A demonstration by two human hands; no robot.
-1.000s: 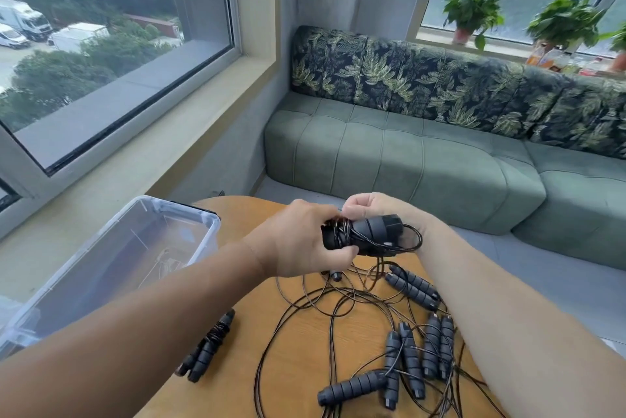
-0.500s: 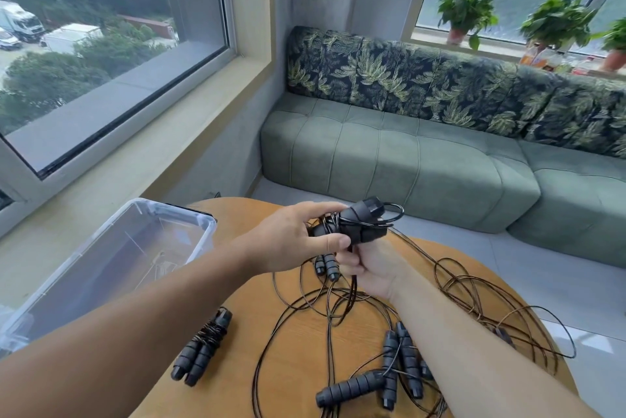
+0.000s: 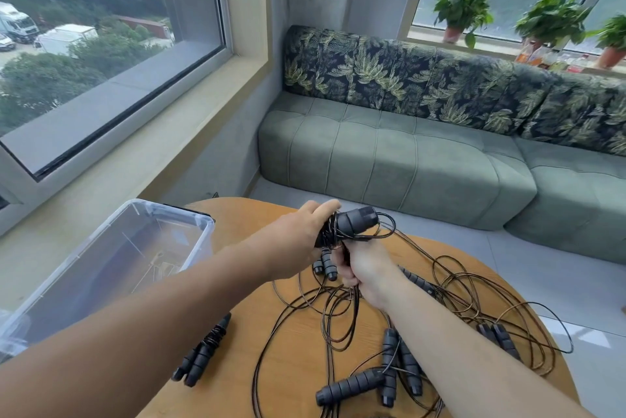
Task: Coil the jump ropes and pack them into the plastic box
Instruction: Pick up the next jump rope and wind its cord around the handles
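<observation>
Left hand [image 3: 301, 234] grips a pair of rope handles [image 3: 352, 222] held above the far side of the tabletop [image 3: 298, 367], cord already wound in several turns around them. Right hand [image 3: 360, 265] sits just below, fingers closed on the trailing cord [image 3: 354, 302]. One finished bundle [image 3: 203, 351] lies near the left edge; loose ropes [image 3: 389, 370] lie tangled at the near and right sides. Plastic box [image 3: 203, 224] stands off the left edge, nothing packed that I can make out. Judgement: wrapping in progress. Keep the cord taut, lay turns side by side, free the slack from neighbouring ropes before each pass.
</observation>
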